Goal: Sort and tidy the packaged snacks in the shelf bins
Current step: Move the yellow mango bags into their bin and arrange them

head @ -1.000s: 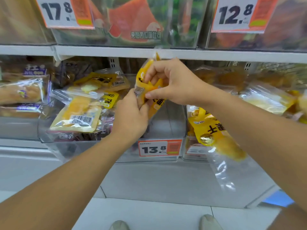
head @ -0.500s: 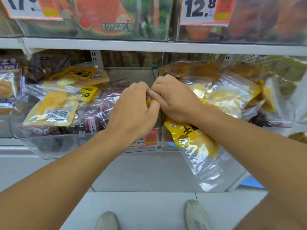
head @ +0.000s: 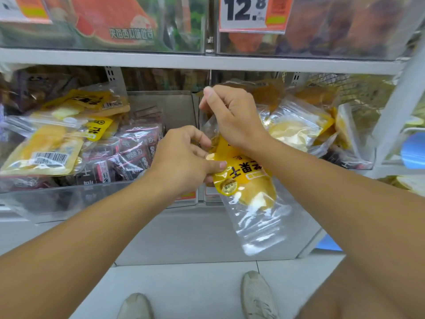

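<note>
The left hand (head: 184, 162) curls its fingers (head: 216, 165) with the thumb pressed onto the yellow top of a dried-mango pouch (head: 247, 187), pinching it at the frame's centre. The right hand (head: 232, 118), at 1 o'clock from the left, pinches the clear upper edge of a packet between thumb and bent fingers (head: 208, 93); whether that edge belongs to the same pouch cannot be told. The pouch hangs in front of the bin fronts, its long axis running from 11 o'clock down to 5 o'clock, yellow label end up, clear end low.

At 9 o'clock the left clear bin (head: 69, 201) holds yellow mango packets (head: 43, 150) lying flat on dark red snack packs (head: 133, 155). At 3 o'clock the right bin (head: 363, 165) holds more clear-and-yellow packets (head: 296, 125), heaped and tilted. At 12 o'clock, upper-shelf bins carry a 12.8 price tag (head: 251, 13)
</note>
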Tool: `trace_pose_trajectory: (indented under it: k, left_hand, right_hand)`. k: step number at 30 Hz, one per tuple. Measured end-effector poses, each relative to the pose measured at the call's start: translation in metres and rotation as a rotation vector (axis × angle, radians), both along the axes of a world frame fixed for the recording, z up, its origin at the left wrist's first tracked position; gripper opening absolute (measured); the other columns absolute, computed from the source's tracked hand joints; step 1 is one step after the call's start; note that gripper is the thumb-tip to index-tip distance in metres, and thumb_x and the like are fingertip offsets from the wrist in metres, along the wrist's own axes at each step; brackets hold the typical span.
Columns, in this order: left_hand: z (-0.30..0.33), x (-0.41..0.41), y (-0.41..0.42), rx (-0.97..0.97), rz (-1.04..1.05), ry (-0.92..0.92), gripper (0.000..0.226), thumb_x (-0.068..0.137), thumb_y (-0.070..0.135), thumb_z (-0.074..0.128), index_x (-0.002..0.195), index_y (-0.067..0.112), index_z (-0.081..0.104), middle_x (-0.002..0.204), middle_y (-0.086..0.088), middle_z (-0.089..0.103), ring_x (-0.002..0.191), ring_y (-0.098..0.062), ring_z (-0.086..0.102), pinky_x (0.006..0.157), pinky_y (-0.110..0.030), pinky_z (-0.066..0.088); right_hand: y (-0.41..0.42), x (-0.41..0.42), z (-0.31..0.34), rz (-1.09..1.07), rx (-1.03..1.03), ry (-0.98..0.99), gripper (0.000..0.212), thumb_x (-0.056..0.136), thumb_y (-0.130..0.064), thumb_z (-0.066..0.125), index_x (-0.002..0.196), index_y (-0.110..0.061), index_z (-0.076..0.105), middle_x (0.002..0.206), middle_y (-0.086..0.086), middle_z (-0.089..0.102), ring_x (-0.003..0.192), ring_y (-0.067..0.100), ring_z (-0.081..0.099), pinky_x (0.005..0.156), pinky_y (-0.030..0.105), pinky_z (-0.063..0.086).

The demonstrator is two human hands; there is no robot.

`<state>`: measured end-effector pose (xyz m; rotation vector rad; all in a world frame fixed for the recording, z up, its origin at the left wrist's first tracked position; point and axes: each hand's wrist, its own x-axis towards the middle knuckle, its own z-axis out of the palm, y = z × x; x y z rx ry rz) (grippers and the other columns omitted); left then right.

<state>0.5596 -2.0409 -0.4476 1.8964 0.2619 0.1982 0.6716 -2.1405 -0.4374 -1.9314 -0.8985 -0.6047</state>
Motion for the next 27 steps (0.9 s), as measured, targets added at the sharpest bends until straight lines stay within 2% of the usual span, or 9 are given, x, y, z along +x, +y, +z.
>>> trace_pose_trajectory:
  k: [4, 6, 9, 13, 16, 18, 22, 24, 27]
  left_hand:
    - [0.005, 0.013, 0.012, -0.226, 0.099, -0.106, 0.024, 0.081, 0.001, 0.078, 0.098, 0.010, 0.065, 0.071, -0.004, 0.069, 0.052, -0.013, 0.067, 0.050, -0.022, 0.056]
    - [0.004, 0.021, 0.022, -0.317, 0.162, -0.152, 0.016, 0.088, 0.000, 0.072, 0.101, 0.008, 0.068, 0.078, -0.006, 0.071, 0.055, -0.009, 0.067, 0.052, -0.018, 0.055]
    - [0.003, 0.031, 0.040, -0.414, 0.325, -0.242, 0.010, 0.095, 0.003, 0.064, 0.100, 0.009, 0.070, 0.081, -0.005, 0.070, 0.052, -0.005, 0.065, 0.051, -0.016, 0.053]
    - [0.001, 0.038, 0.074, -0.408, 0.677, -0.299, 0.015, 0.096, 0.005, 0.061, 0.105, 0.015, 0.064, 0.105, -0.010, 0.068, 0.049, -0.007, 0.067, 0.044, -0.019, 0.049]
    - [-0.005, 0.039, 0.085, -0.398, 0.775, -0.342, 0.021, 0.093, -0.001, 0.059, 0.105, 0.016, 0.057, 0.113, -0.011, 0.062, 0.050, -0.011, 0.069, 0.047, -0.022, 0.051]
    - [0.001, 0.040, 0.090, -0.238, 0.820, -0.510, 0.019, 0.093, 0.001, 0.059, 0.102, 0.018, 0.055, 0.096, -0.001, 0.059, 0.061, -0.019, 0.072, 0.052, -0.024, 0.054]
    - [0.010, 0.036, 0.096, 0.524, 0.637, -0.766, 0.016, 0.087, 0.008, 0.058, 0.097, 0.020, 0.060, 0.078, 0.007, 0.056, 0.071, -0.017, 0.058, 0.069, -0.029, 0.045]
    - [-0.002, 0.037, 0.087, 0.751, 0.437, -0.667, 0.018, 0.088, 0.007, 0.058, 0.100, 0.020, 0.063, 0.085, 0.007, 0.055, 0.076, -0.016, 0.051, 0.070, -0.026, 0.033]
    - [-0.020, 0.045, 0.081, 0.913, 0.235, -0.354, 0.021, 0.091, 0.012, 0.059, 0.105, 0.027, 0.063, 0.085, 0.002, 0.059, 0.084, -0.026, 0.059, 0.071, -0.032, 0.039]
  right_hand:
    - [-0.042, -0.017, 0.026, 0.047, -0.424, 0.017, 0.027, 0.091, -0.042, 0.066, 0.101, -0.017, 0.071, 0.095, -0.004, 0.070, 0.082, 0.008, 0.060, 0.075, 0.022, 0.048]
    - [-0.062, -0.026, 0.019, 0.040, -0.577, 0.093, 0.062, 0.077, -0.051, 0.079, 0.130, -0.026, 0.059, 0.123, -0.009, 0.059, 0.096, 0.000, 0.052, 0.081, 0.007, 0.040]
    - [-0.061, -0.029, 0.004, 0.040, -0.511, 0.213, 0.099, 0.070, -0.052, 0.084, 0.152, -0.034, 0.031, 0.145, -0.011, 0.039, 0.113, 0.004, 0.051, 0.094, 0.019, 0.045]
    - [-0.035, -0.022, 0.010, 0.021, -0.622, 0.110, 0.059, 0.086, -0.052, 0.070, 0.139, -0.031, 0.054, 0.136, -0.012, 0.055, 0.113, 0.006, 0.054, 0.097, 0.030, 0.049]
    - [-0.030, -0.020, 0.021, -0.006, -0.727, 0.063, 0.051, 0.089, -0.051, 0.067, 0.134, -0.028, 0.060, 0.135, -0.010, 0.060, 0.120, 0.011, 0.055, 0.096, 0.027, 0.046]
    - [-0.034, -0.020, 0.031, -0.060, -0.695, 0.038, 0.050, 0.086, -0.047, 0.071, 0.130, -0.026, 0.064, 0.129, -0.007, 0.065, 0.116, 0.013, 0.058, 0.094, 0.029, 0.048]
    - [-0.049, -0.018, 0.034, -0.144, -0.943, 0.116, 0.086, 0.068, -0.059, 0.081, 0.142, -0.026, 0.051, 0.138, -0.005, 0.057, 0.125, 0.016, 0.052, 0.101, 0.033, 0.045]
    - [-0.053, -0.018, 0.030, -0.142, -0.993, 0.141, 0.097, 0.062, -0.060, 0.085, 0.145, -0.027, 0.046, 0.142, -0.004, 0.052, 0.129, 0.018, 0.047, 0.103, 0.032, 0.041]
    - [-0.051, -0.016, 0.027, -0.165, -0.954, 0.202, 0.098, 0.059, -0.051, 0.090, 0.144, -0.026, 0.048, 0.138, -0.002, 0.055, 0.129, 0.022, 0.048, 0.097, 0.033, 0.042]
